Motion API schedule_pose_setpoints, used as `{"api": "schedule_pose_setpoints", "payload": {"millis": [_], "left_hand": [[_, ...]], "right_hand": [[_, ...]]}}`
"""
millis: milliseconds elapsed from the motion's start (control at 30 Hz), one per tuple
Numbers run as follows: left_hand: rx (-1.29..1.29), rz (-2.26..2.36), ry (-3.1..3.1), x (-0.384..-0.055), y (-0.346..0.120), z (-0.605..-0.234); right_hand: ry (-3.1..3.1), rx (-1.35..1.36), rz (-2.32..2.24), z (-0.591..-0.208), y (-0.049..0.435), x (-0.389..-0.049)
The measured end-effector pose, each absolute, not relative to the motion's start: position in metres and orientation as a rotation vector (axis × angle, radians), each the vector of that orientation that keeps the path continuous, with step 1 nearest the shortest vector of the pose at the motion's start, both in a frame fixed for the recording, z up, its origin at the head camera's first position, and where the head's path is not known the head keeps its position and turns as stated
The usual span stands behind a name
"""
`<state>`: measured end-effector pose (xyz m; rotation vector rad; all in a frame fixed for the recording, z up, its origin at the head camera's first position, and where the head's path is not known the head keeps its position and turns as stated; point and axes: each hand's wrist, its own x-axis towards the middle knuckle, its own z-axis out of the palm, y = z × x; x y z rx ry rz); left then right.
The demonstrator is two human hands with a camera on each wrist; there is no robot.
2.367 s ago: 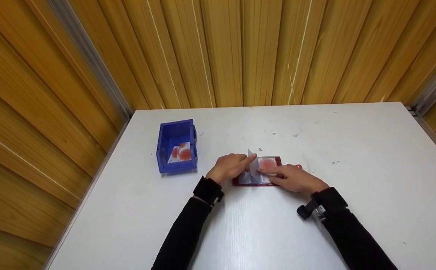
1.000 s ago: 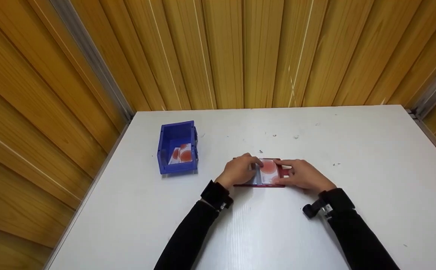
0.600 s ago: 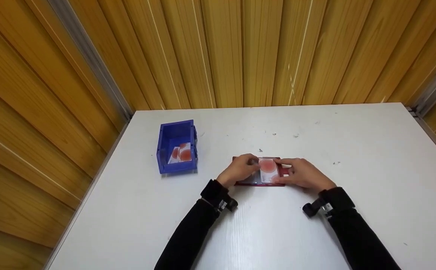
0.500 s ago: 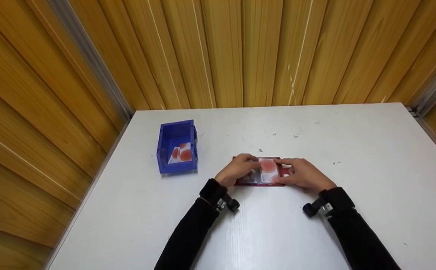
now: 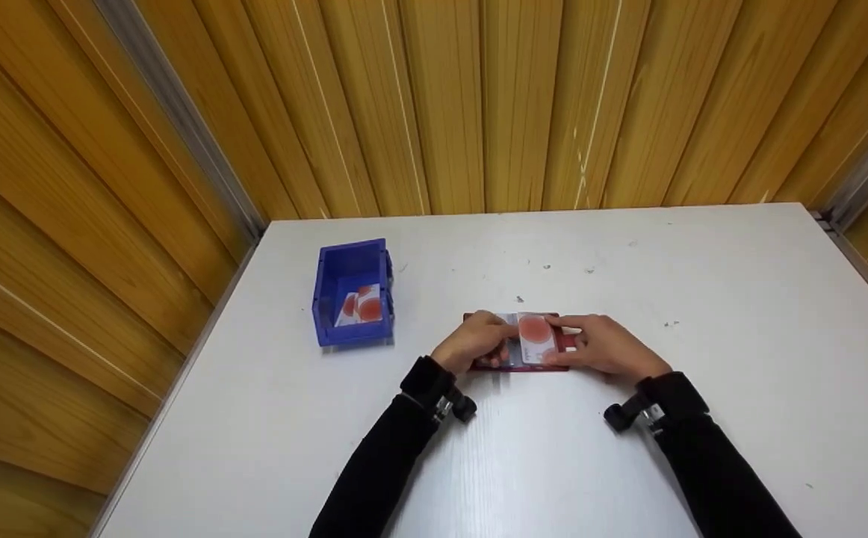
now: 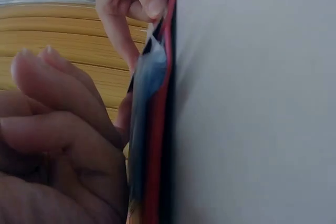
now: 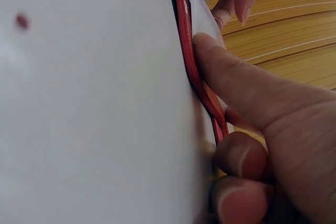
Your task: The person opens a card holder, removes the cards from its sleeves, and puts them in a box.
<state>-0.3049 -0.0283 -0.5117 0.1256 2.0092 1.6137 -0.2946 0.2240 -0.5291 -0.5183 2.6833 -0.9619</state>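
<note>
A red card holder [image 5: 561,365] with clear plastic sleeves [image 6: 149,69] lies spread on the white table. Over its right half is a white card [image 5: 537,351] printed with red circles. My right hand [image 5: 609,345] pinches this card by its right side, thumb at the near corner and a finger at the far one. In the right wrist view the thumb presses on the card's edge, just above the red cover. My left hand [image 5: 473,342] lies over the holder's left half, its index finger reaching the card's left edge, the other fingers loosely bent. Whether the card sits inside a sleeve is unclear.
A blue bin [image 5: 352,265] stands at the table's left rear with a few similar cards [image 5: 367,306] inside. The holder's red strap [image 5: 570,341] sticks out under my right hand. Wood-patterned panels [image 5: 441,104] border the table [image 5: 434,463] at the back and left.
A clear sleeve that stood raised by my left hand now lies lower. My right hand has shifted to the card's right edge. Lately the left fingers have bent and the card has tilted slightly.
</note>
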Motion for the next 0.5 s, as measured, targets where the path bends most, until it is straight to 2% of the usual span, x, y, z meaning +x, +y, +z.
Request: {"api": "schedule_pose_setpoints", "payload": {"millis": [500], "left_hand": [[0.180, 1.568, 2.170, -0.2965, -0.0209, -0.5122]], "right_hand": [[2.652, -0.517, -0.993, -0.5283, 0.2250, -0.2944]]}}
